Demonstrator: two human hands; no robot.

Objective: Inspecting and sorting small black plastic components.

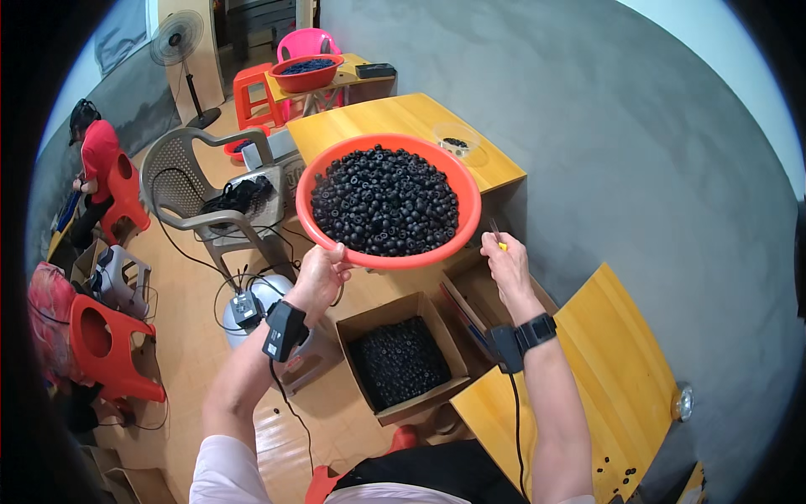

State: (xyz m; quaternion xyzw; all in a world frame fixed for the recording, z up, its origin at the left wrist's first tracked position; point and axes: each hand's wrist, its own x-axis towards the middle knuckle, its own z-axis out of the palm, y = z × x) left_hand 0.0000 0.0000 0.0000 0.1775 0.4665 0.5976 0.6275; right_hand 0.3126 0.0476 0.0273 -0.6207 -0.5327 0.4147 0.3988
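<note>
A red-orange plastic basin (403, 262) full of small black ring-shaped parts (384, 202) is held up in front of me, tilted slightly my way. My left hand (317, 275) grips its near left rim, thumb on top and fingers underneath. Just off the basin's right side, my right hand (509, 267) is closed around a thin tool with a yellow part (501, 245); its exact kind is too small to make out. Below the basin stands an open cardboard box (420, 409) holding many more black parts (399, 363).
Behind the basin stands a wooden table (361, 122) with a clear dish (457, 143). Another wooden tabletop (604, 353) with loose black parts lies at my right. A grey armchair (180, 181), cables and a white stool are at left. Two people sit on red stools farther left.
</note>
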